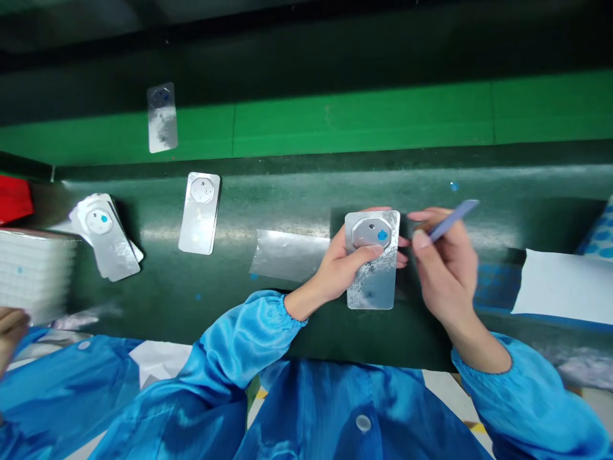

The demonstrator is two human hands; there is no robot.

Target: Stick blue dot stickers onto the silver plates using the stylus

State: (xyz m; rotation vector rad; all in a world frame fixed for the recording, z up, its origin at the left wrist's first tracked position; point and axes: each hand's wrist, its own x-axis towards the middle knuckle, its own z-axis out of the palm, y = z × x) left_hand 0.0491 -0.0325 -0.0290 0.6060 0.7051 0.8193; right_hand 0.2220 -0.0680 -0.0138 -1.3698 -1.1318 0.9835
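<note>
My left hand (342, 265) grips a silver phone back panel (373, 271) by its left edge, thumb across the round camera ring with a blue dot on it. My right hand (443, 268) is closed in a pinch on a thin blue-violet stick tool (453, 219), just right of the panel's top corner. Both sleeves are bright blue. A clear film sheet (287, 255) lies on the dark green table left of my left hand.
Another silver panel (200, 213) lies alone at centre left, a small stack of panels (108, 236) further left, one more on the green belt (161, 118). White tray stack (33, 271) at far left, a white sheet (565, 284) at right. Another person's hand (10, 329) at the left edge.
</note>
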